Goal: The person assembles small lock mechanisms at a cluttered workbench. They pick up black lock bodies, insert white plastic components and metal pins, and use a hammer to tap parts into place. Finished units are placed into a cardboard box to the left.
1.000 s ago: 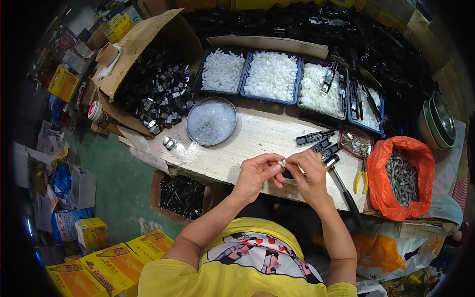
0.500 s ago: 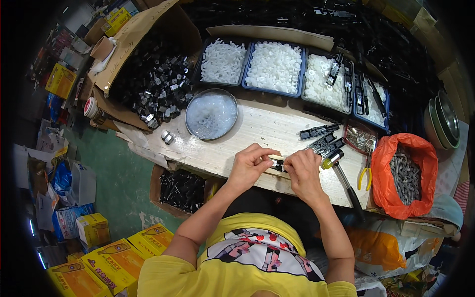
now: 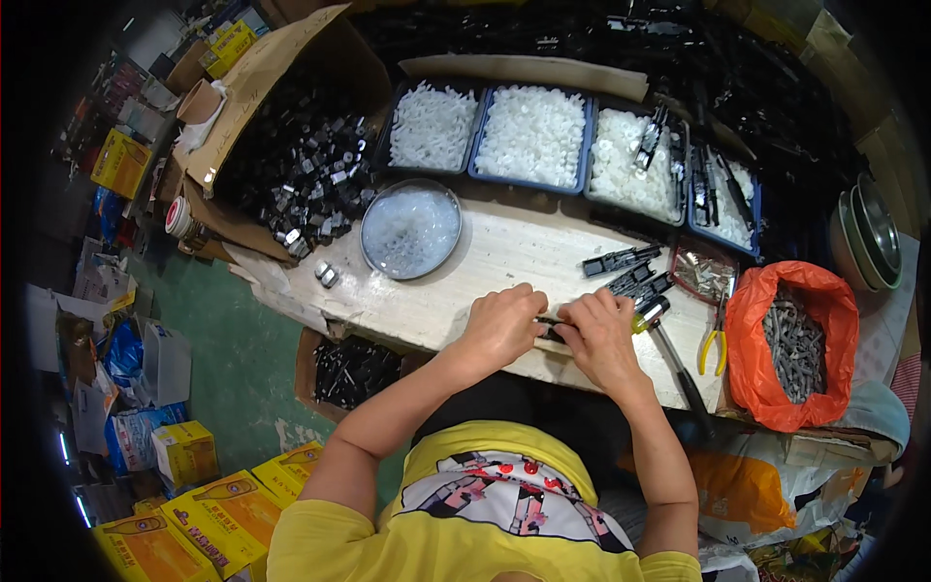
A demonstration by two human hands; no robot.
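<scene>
Near the front edge of the pale work table, my left hand and my right hand are close together with curled fingers. Between them they grip a small black plastic part at its two ends. My fingers cover most of it, so its exact kind is hidden. Just beyond my right hand lie several similar black assemblies with slotted bodies. To the right of that hand rests a hammer with a yellow and silver head and a dark handle grip.
Trays of small white plastic parts line the back. A round dish holds translucent pieces, left of it a carton of black and metallic parts. Yellow-handled pliers, a red tray and an orange bag of grey parts are right.
My left hand has turned and closed more around the black part, its raised fingers now curled down. My right fingers have shifted slightly on it. The part is more covered than before.
</scene>
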